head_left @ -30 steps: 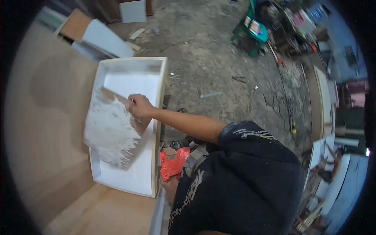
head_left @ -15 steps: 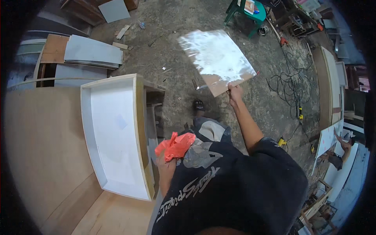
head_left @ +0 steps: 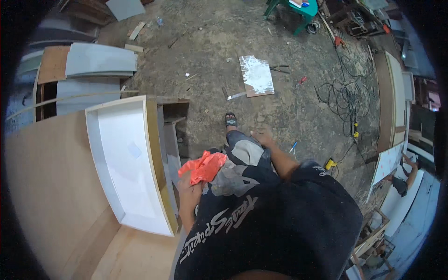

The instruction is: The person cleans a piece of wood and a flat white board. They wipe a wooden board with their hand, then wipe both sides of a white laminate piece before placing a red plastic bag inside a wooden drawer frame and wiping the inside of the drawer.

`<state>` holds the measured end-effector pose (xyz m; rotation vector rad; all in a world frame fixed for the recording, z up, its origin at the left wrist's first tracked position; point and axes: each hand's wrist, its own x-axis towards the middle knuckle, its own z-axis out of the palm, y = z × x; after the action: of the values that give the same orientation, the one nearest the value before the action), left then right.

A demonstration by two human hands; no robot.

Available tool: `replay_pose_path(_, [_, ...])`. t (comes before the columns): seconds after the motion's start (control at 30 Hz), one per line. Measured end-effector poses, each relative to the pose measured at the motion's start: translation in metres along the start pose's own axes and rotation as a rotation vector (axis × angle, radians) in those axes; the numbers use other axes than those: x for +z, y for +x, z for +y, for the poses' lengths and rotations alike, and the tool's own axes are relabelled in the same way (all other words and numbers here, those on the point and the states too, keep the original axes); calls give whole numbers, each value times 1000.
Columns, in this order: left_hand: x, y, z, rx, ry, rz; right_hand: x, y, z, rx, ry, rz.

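A crumpled red plastic bag (head_left: 205, 166) is gripped in my left hand (head_left: 189, 186), close to my lap. My right hand (head_left: 262, 136) hangs beside my right knee, its fingers loosely apart and slightly blurred, with nothing seen in it. Out on the floor ahead of my foot lies a brown board (head_left: 258, 77) smeared with white, well beyond my right hand. Pliers (head_left: 280, 68) lie at its right edge, and a metal strip (head_left: 236, 96) is by its lower left corner.
On my left stands a white-lined wooden box (head_left: 133, 163) beside a large plywood panel (head_left: 51, 177). Tangled black cable (head_left: 343, 100), a red-handled tool (head_left: 301, 82) and a blue pen (head_left: 293, 147) lie on the floor to the right. Farther off is a green stool (head_left: 298, 16). Another person's arm (head_left: 410, 170) shows at far right.
The white-smeared board has left my right hand and now lies on the floor farther away. My right hand has drawn back toward my knee. The red bag stays in my left hand.
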<state>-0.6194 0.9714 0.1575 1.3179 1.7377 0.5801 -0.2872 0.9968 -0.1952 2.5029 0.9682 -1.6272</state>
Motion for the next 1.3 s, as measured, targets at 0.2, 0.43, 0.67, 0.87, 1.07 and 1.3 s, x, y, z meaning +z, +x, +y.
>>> replay_pose_path(0.2, [-6,-5,-10,-73,65,6,-23,-72,-54,-390,16,-124])
replay_pose_path(0.43, [-24,-47,-29,-46,-57,233,-33,-291,-264,-1240,-66,-753])
replay_pose_path(0.67, [-26,-89,-71,118,27,377,175,-276,-367,-1759,-281,-284])
replay_pose_path(0.87, [-37,-139,-107,79,4,367,314,-269,-405,-1613,-983,75])
replay_pose_path(1.07, [-34,-164,-126,13,-12,387,361,-217,-414,-1485,-1118,16])
replay_pose_path(1.3, [-49,-111,-121,110,75,105,358,-183,-403,-1412,-795,261])
